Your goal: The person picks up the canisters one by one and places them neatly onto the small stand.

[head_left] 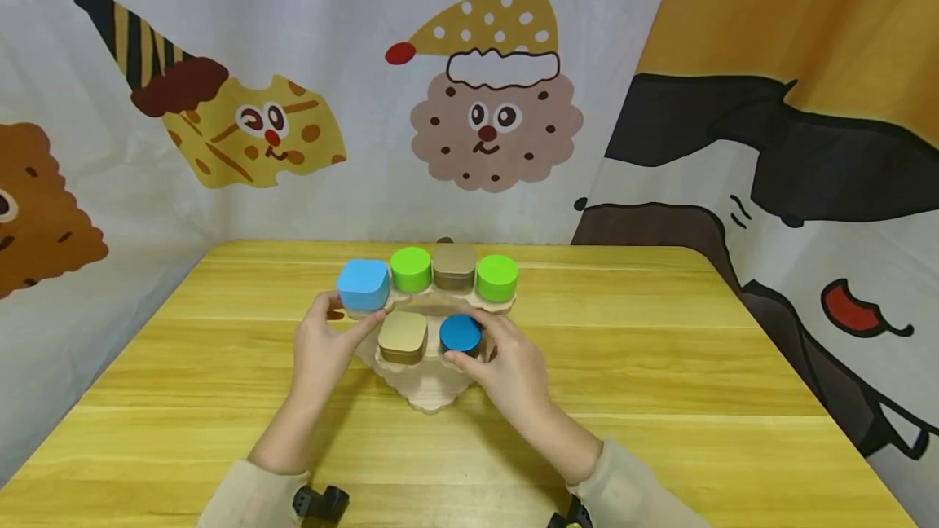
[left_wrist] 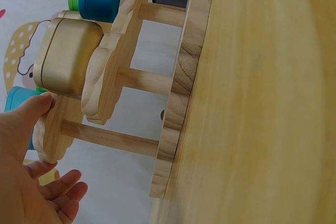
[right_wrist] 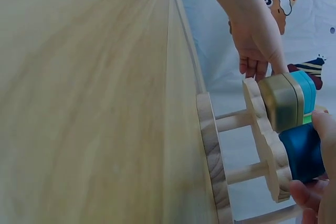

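Steadying the tiered pale wooden stand [head_left: 433,385] with my left hand [head_left: 323,349] gripping its upper shelf edge, I am pinching the round dark-blue tin [head_left: 460,333] with my right hand [head_left: 506,365].

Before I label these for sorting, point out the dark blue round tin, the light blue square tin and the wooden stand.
dark blue round tin [head_left: 460,332], head view, lid.
light blue square tin [head_left: 363,283], head view, lid.
wooden stand [left_wrist: 181,77], left wrist view, base edge.
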The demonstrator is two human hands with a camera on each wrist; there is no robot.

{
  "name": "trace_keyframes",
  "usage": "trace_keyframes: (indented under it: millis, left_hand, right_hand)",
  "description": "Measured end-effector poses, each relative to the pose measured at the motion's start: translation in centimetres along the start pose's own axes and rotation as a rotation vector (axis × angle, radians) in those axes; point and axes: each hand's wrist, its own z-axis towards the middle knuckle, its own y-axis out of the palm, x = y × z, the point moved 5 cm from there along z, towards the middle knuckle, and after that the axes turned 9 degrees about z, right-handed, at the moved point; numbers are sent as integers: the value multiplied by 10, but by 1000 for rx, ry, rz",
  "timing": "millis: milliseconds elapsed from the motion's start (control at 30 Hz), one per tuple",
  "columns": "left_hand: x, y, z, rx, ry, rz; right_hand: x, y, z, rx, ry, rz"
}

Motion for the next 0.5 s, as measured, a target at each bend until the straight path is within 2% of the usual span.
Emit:
trace_keyframes:
  millis: [300,500]
  left_hand:
    - [1,1,-1,-23,-24,2]
    - [2,0,0,-47,-38,12]
  right_hand:
    - [8,-15,-3,-34,-14,80]
    - [21,-32,-4,-42,17,101]
